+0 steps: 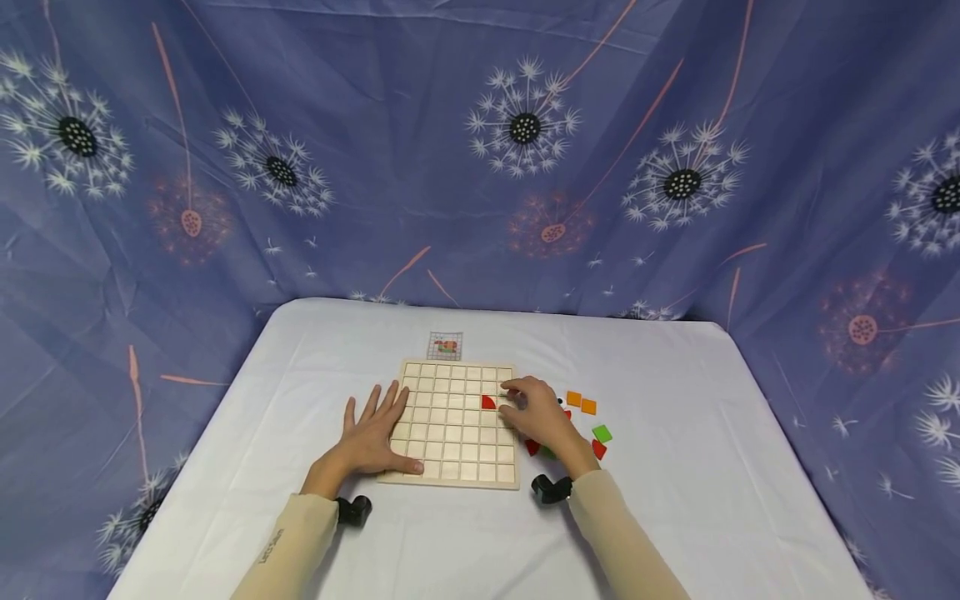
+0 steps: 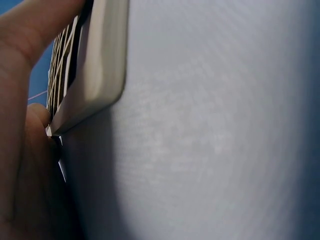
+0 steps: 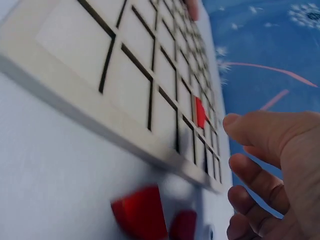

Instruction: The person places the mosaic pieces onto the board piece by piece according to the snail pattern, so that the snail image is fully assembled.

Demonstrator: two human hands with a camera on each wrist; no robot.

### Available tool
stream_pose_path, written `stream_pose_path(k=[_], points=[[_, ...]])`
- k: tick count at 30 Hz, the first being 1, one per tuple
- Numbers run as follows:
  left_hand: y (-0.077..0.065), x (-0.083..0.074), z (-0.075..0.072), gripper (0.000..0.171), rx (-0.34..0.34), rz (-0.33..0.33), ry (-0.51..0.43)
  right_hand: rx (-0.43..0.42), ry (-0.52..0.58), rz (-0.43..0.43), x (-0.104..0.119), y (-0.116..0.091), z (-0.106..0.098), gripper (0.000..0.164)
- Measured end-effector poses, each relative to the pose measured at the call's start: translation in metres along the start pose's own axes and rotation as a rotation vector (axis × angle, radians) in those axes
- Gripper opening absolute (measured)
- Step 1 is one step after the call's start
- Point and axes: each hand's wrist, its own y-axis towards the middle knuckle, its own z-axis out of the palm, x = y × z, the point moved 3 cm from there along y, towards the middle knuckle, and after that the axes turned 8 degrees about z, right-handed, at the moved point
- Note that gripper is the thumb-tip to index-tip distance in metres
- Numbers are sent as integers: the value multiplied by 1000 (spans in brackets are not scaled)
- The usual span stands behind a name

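A pale wooden grid board [image 1: 453, 433] lies flat on the table. My left hand [image 1: 371, 437] is spread across its left edge, thumb over the lower left corner. One red quarter-circle tile [image 1: 488, 402] sits in a cell towards the board's right side; the right wrist view also shows this red tile [image 3: 200, 112]. Just to its right, my right hand [image 1: 543, 412] reaches over the board's edge with thumb and forefinger apart, nothing visible between them. The other right-hand fingers are loosely bent. More red quarter-circle tiles [image 3: 142, 212] lie on the table below that hand.
Right of the board lie orange square tiles [image 1: 573, 399], a green tile [image 1: 602, 433] and a red tile [image 1: 599, 449]; my right hand and wrist partly cover others. A small card [image 1: 446, 346] with a coloured picture on a grid lies beyond the board's far edge. White cloth [image 1: 705, 500] covers the table.
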Motion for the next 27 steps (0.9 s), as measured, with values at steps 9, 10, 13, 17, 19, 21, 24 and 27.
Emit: stream_pose_path(k=[9, 10, 13, 17, 19, 21, 24, 27], points=[[0, 0, -3, 141, -2, -1, 9, -5, -53, -22, -17, -25, -18, 40], [1, 0, -3, 141, 0, -1, 12, -1, -67, -34, -19, -28, -19, 39], [1, -2, -3, 141, 5, -4, 20, 16, -96, -59, -26, -38, -21, 37], [2, -3, -3, 141, 5, -9, 28, 36, -131, -91, -32, -48, -23, 31], [2, -3, -3, 141, 7, -10, 28, 46, -155, -94, -35, -52, -23, 29], [2, -3, -2, 141, 9, -11, 29, 61, -178, -89, -38, -55, -22, 27], [1, -2, -1, 141, 8, -11, 26, 78, -188, -79, -40, -58, -21, 28], [1, -1, -1, 141, 5, -10, 20, 88, -189, -77, -41, -59, -19, 28]])
